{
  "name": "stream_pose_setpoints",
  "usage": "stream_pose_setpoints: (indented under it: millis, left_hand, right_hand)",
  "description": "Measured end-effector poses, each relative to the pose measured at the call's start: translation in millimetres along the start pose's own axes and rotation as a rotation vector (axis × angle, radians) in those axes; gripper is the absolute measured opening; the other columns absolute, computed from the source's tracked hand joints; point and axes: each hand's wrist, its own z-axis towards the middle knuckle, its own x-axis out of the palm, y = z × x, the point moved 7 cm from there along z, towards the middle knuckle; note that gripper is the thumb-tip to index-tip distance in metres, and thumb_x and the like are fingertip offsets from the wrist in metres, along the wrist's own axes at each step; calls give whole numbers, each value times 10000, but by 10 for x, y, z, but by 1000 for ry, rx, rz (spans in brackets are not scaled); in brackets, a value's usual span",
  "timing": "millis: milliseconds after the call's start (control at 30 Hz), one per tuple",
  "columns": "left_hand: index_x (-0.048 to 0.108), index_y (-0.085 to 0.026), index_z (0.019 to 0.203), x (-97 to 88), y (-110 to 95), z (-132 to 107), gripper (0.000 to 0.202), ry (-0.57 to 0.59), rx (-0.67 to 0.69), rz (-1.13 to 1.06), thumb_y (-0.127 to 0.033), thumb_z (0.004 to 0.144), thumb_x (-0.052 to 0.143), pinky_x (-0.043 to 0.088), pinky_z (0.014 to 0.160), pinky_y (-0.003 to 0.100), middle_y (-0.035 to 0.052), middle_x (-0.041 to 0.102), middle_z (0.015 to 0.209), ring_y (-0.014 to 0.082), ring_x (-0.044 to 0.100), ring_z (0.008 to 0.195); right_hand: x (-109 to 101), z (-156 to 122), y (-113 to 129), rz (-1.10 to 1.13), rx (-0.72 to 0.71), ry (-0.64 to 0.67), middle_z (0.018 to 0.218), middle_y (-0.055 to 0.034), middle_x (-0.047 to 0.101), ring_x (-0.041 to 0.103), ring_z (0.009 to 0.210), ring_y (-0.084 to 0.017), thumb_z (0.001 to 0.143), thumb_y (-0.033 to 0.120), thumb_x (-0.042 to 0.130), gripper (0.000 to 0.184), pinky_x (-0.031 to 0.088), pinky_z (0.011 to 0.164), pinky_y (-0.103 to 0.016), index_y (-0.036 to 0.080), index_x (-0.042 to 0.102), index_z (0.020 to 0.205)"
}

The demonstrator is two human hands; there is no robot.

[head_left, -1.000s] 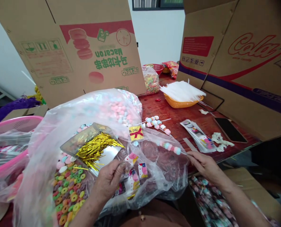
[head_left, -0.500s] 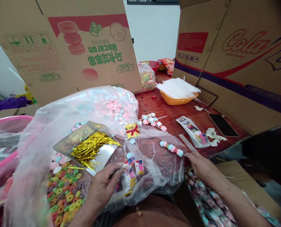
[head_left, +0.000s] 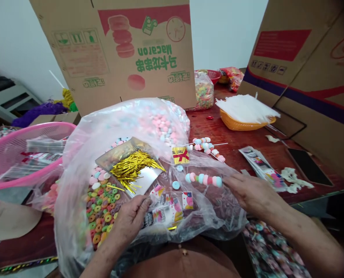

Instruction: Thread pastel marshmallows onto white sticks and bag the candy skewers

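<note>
My right hand point(head_left: 248, 193) pinches the end of a marshmallow skewer point(head_left: 204, 180); its pink, white and blue pieces point left over the clear plastic. My left hand point(head_left: 130, 217) is closed on a small printed plastic bag point(head_left: 159, 195), thumb on top. Other printed bag pieces point(head_left: 187, 200) lie just beside it. Behind the left hand, a pile of gold twist ties point(head_left: 135, 166) spills from an opened pouch. Ring-shaped gummies point(head_left: 102, 208) fill the big clear bag's left side. Finished-looking marshmallow skewers point(head_left: 208, 146) lie on the table further back.
A pink basket point(head_left: 44, 127) with flat packets stands at left. An orange basket point(head_left: 238, 122) holds white sticks. Printed bags point(head_left: 261, 168), crumpled tissue point(head_left: 295, 179) and a phone point(head_left: 309, 166) lie at right. Cardboard boxes point(head_left: 148, 85) rise behind. Packed sweets point(head_left: 273, 247) sit below the table edge.
The view has turned left, so the scene sits further right. My right hand has brought the skewer leftward, closer to my left hand and the printed bag.
</note>
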Motion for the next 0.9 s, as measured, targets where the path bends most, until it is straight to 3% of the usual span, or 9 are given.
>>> stream_pose_setpoints:
  millis: [167,367,533,767,900]
  left_hand:
    - [631,-172,784,-7,101,-43,365,-16,-33,-27,-395,885,361,427,617,247,16,610,653,154,552,640]
    - [620,-169,768,-33,235,-110,348,-57,-72,-94,-381,884,370,414,603,233,1,601,649,143,545,631]
    - [606,-172,752,-59,310,-127,354,-82,-85,-96,-390,881,359,413,613,232,-1,599,653,142,544,642]
    - [640,-176,774,-97,391,-135,341,-120,-99,-143,-384,855,382,437,628,240,7,656,700,153,581,674]
    - [658,-178,805,-119,422,-137,311,-147,-114,-178,-377,844,422,456,665,249,14,685,752,161,604,708]
  right_hand:
    - [-26,400,510,-256,-218,181,740,-37,621,568,665,-165,775,60,457,203,352,575,-281,191,607,816]
    - [53,652,817,-350,-303,343,746,-52,637,564,614,-180,769,56,486,201,278,504,-300,188,637,784]
    - [103,759,951,-410,-362,434,726,-64,643,561,610,-162,756,49,495,190,249,491,-282,170,642,754]
    - [143,901,1036,-404,-470,427,631,-59,623,517,515,-156,715,76,543,138,244,486,-284,173,622,658]
    - [225,1002,1117,-367,-463,426,556,-64,601,512,511,-154,692,69,549,175,260,499,-288,162,593,551]
